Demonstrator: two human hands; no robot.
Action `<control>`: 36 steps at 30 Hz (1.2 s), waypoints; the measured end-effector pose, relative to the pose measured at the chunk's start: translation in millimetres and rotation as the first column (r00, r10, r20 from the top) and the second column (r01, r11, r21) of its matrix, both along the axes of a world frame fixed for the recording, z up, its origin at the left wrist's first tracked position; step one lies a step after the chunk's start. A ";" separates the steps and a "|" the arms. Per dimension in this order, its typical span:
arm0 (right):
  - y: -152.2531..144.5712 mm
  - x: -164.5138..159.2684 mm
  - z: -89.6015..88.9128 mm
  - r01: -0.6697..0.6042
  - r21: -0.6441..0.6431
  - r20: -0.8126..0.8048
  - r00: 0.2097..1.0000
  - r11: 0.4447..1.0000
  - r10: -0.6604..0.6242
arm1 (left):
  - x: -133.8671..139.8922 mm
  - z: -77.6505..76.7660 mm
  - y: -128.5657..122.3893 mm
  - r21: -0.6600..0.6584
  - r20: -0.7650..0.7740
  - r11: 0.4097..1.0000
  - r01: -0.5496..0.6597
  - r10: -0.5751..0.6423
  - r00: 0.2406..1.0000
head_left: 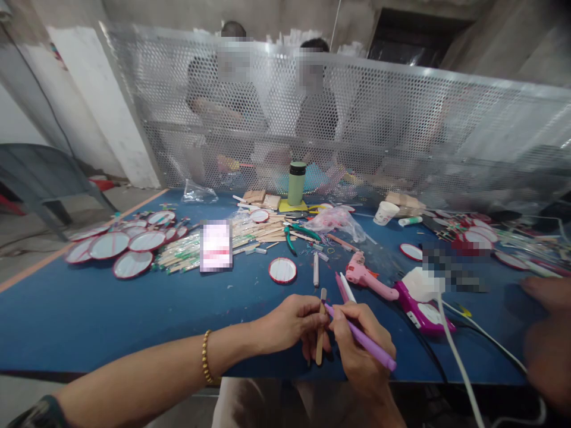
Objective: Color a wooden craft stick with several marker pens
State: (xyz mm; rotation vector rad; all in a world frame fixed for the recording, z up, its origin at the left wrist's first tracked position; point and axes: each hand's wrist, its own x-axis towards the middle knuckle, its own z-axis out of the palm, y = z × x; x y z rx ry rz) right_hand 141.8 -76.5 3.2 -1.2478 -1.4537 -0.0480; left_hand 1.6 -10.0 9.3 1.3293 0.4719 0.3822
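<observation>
Between the thumb and fingers of my left hand (285, 326) is a flat wooden craft stick (320, 345), held nearly upright above the table's front edge. My right hand (363, 342) grips a purple marker pen (372, 346), its tip end close against the stick's upper part. The stick's top end looks paler than the rest. Just beyond my hands lie a pink and a white pen (347, 288), and a capped pale pen (316, 269). A round white disc with a red rim (282, 270) rests a little further left.
A pink glue gun (368, 276) and a magenta power strip (422, 309) with cables lie right. Rimmed discs (109, 245) pile up left. Behind are wooden sticks (263, 232), green-handled pliers (289, 241), a green bottle (297, 185), a paper cup (385, 213) and a perforated metal screen (276, 119).
</observation>
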 end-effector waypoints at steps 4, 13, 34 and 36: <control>0.0 -0.2 -0.9 -0.009 -0.003 0.001 1.000 1.000 0.009 | 0.3 1.7 -0.7 -0.002 0.002 1.000 -0.012 0.012 1.000; -0.6 -0.6 0.9 -0.005 -0.021 0.010 1.000 1.000 0.005 | -0.1 0.5 -0.4 0.009 -0.005 1.000 -0.011 0.011 1.000; 0.2 -0.9 -1.5 -0.034 -0.011 0.004 0.999 0.999 0.034 | -0.2 -0.7 0.0 0.015 0.004 1.000 -0.008 0.008 1.000; 0.3 -0.4 -1.9 -0.037 -0.015 0.011 0.999 0.999 0.038 | -0.3 -2.0 0.3 0.015 0.008 1.000 -0.009 0.009 1.000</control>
